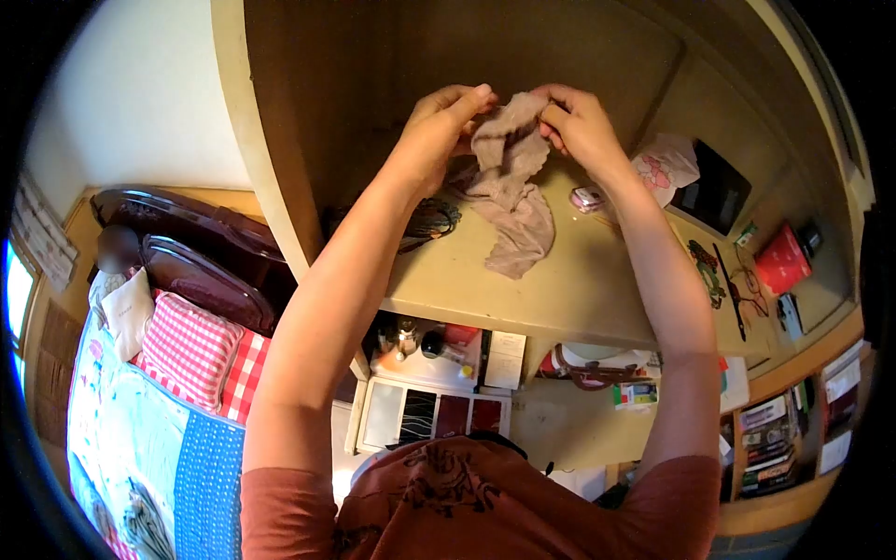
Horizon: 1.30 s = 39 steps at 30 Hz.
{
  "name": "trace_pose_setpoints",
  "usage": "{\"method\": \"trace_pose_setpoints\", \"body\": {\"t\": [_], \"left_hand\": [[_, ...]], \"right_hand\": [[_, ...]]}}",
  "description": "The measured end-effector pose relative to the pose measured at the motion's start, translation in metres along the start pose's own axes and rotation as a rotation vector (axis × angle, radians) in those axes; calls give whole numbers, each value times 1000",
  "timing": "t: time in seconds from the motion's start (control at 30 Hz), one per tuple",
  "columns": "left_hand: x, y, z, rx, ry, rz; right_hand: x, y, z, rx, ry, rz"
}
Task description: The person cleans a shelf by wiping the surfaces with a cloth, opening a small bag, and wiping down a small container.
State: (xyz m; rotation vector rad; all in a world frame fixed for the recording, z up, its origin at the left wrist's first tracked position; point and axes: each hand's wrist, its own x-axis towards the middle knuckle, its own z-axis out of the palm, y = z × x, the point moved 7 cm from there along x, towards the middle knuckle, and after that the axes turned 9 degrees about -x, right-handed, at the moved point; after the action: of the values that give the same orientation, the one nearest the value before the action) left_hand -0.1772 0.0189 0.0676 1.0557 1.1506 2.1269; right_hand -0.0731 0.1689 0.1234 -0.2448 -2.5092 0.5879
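Observation:
A crumpled, thin greyish-beige cloth (pixel 515 219) with darker stains is raised at its upper end between my two hands. Its lower end trails down to the pale yellow shelf (pixel 457 285). My right hand (pixel 577 126) pinches the upper right edge of the cloth between thumb and fingers. On the other side, my left hand (pixel 443 126) has its fingers curled at the upper left edge of the cloth, partly hidden behind it. Dark looped cords or straps (pixel 429 224) lie on the shelf below my left forearm. A small pinkish item (pixel 586 199) lies near my right wrist.
Right along the shelf are a dark flat panel (pixel 714 191), a printed bag (pixel 667 166), eyeglasses (pixel 749 289) and a red container (pixel 782 259). Below are bottles (pixel 406 338), a divided box (pixel 434 411) and books (pixel 770 443). A bed (pixel 140 420) stands left.

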Motion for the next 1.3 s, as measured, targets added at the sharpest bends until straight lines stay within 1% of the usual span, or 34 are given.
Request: {"method": "trace_pose_setpoints", "body": {"t": [0.03, 0.07, 0.1, 0.13, 0.2, 0.27, 0.3, 0.33, 0.4, 0.43, 0.47, 0.53, 0.57, 0.6, 0.67, 0.7, 0.73, 0.8, 0.83, 0.87, 0.9, 0.93, 0.97, 1.0, 1.03, 1.07, 1.1, 1.17, 1.2, 1.27, 1.3], "left_hand": [[0, -3, -2, -2, 74, 29], [-2, -4, -7, -5, 149, 58], [-5, -1, -1, 44, 91, 73], [-1, -6, 0, 72, -20, 73], [-1, -10, 3, 117, -21, 87], [-2, -9, 3, 88, 9, 90], [-1, -9, -1, 53, 46, 77], [-1, -10, -4, 18, 83, 63], [0, -10, -6, -10, 106, 42], [-1, -12, -7, -37, 129, 20], [-2, -13, -6, -38, 129, 15], [-2, -11, -9, -92, 181, 67], [1, -15, -13, -180, 185, 59], [3, -16, -14, -180, 187, 58], [5, -21, -24, -223, 287, 56], [1, -17, -25, -164, 357, 53], [1, -17, -25, -172, 361, 56], [1, -12, -24, 70, 337, 110], [2, -12, -24, 70, 336, 112], [4, -12, -18, 60, 247, 124], [6, -12, -11, 51, 155, 134], [5, -11, -8, 53, 146, 131], [4, -9, -4, -5, 107, 129], [3, -8, 0, -63, 70, 128], [2, -9, -2, -60, 64, 128], [1, -12, 0, 3, 9, 119], [1, -12, 2, 65, -42, 113], [1, -8, 6, 36, -55, 136], [2, -5, 10, 10, -73, 153], [1, 6, 14, -12, -59, 181], [0, 15, 14, -76, -54, 260]], "right_hand": [[-1, 3, 10, 250, -87, 15], [-2, 5, 15, 250, -89, 12], [-5, 0, 21, 382, -115, -20], [-9, -6, 25, 513, -139, -53], [-16, -13, 26, 566, -173, -86], [-21, -14, 27, 729, -181, -81], [-25, -18, 24, 605, -131, -88], [-22, -15, 31, 603, -131, -90], [-22, -23, 31, 317, 153, -319], [-26, -24, 30, 230, 141, -285], [-31, -28, 30, 230, 140, -280], [-41, -43, 28, 72, 213, -356], [-40, -42, 31, 57, 183, -330], [-40, -44, 28, 58, 181, -330], [-37, -32, 23, -15, 51, -91], [-33, -16, 20, -67, 9, -13], [-31, -9, 12, -73, 4, -18], [-31, -4, -5, -1, 84, 35], [-34, -10, -14, 66, 152, 55], [-33, -15, -9, 67, 155, 56], [-32, -22, -2, 113, 129, 10], [-33, -26, 2, 159, 105, -34], [-26, -15, 16, 134, 34, -85], [-19, -5, 25, 127, -69, -7], [-15, 0, 22, 178, -44, 3], [-10, 2, 17, 226, -22, 8], [-1, 6, 6, 223, 16, 38], [11, -1, -22, 166, 95, 69], [22, -2, -34, 151, 108, 14], [34, -28, -54, 191, 132, -145], [34, -35, -57, 189, 135, -151]]}}
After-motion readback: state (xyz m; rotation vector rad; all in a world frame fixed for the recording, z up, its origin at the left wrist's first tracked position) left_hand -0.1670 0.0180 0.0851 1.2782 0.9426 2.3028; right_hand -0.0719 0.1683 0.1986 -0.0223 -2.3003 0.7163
